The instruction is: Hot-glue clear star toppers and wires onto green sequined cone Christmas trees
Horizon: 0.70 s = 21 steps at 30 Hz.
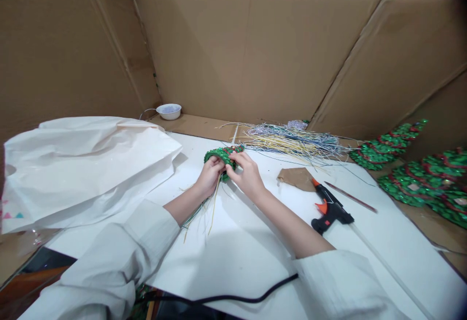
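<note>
we held one green cone (219, 153) over one desk (241, 222), the fingers of our left hand (210, 176) closed at its open end, those of our right hand (248, 175) on its side. rightward lay one glue gun (331, 209) and one thin stick (350, 197); one white bowl (170, 116) sat behind.

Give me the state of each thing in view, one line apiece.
Small green tree: held, tilted
Left hand: fingers closed at its rim
Right hand: fingers closed on its side
Glue gun: lying on its side
Wire strands: loose, heaped
White bag: crumpled
Bowl: upright
Brown sheet: lying flat
Slim rod: lying flat
Trees at right: red-trimmed
</note>
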Tool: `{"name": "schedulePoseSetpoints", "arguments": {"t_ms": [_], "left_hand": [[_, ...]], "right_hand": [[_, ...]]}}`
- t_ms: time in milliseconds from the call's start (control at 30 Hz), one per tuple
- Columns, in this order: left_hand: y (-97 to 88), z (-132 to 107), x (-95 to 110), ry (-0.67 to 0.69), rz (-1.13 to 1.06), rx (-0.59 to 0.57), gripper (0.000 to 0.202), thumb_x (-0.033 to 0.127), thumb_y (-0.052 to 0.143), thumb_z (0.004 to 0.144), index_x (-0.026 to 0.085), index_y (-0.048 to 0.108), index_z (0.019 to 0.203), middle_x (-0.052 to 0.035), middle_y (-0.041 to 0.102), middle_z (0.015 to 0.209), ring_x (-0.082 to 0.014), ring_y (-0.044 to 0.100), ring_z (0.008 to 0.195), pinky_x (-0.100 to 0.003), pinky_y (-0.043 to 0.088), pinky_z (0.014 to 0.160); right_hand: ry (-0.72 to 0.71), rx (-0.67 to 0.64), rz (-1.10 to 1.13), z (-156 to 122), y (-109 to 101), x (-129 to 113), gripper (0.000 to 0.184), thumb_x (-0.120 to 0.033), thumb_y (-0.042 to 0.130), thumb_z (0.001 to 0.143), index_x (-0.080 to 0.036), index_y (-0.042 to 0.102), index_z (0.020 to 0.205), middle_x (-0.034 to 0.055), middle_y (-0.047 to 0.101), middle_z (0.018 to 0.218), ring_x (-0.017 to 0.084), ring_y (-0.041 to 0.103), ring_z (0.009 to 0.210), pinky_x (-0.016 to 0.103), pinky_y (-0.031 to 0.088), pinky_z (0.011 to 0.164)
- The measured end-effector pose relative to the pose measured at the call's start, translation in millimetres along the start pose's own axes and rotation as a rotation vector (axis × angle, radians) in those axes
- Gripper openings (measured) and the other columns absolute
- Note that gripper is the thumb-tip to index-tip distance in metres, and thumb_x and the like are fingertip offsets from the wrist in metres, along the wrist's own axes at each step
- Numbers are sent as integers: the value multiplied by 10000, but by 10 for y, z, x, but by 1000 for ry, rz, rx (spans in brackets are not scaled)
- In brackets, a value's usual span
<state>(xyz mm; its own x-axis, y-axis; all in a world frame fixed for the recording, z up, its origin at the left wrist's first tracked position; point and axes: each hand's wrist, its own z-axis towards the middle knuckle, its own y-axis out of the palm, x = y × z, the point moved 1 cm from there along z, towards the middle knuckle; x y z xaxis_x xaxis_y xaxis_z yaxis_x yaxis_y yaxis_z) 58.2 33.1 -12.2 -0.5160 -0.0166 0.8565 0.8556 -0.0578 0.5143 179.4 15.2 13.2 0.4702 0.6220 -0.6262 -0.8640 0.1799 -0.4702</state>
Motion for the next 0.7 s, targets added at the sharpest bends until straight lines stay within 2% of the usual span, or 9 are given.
{"name": "schedulePoseSetpoints", "arguments": {"t_ms": [267,433,700], "left_hand": [[-8,-5,-10,14,18,-4,215,218,726,595,137,628,769,-1,656,732,-112,589,696,-242,436,737],[-18,7,-13,14,52,-7,258,218,729,599,129,634,822,-13,667,743,-119,599,700,-250,454,737],[-37,-3,-44,49,120,14,233,224,708,624,135,645,830,-23,672,781,-116,585,673,-232,451,651]], "right_hand": [[54,1,68,22,38,25,151,-166,524,737,-184,520,886,88,520,949,209,558,925,378,505,845],[144,24,119,57,55,51,178,-137,546,683,-208,473,829,63,461,952,184,522,926,370,501,865],[234,-32,146,96,10,28,192,-121,566,640,-200,463,781,45,439,920,167,509,881,373,480,877]]}}
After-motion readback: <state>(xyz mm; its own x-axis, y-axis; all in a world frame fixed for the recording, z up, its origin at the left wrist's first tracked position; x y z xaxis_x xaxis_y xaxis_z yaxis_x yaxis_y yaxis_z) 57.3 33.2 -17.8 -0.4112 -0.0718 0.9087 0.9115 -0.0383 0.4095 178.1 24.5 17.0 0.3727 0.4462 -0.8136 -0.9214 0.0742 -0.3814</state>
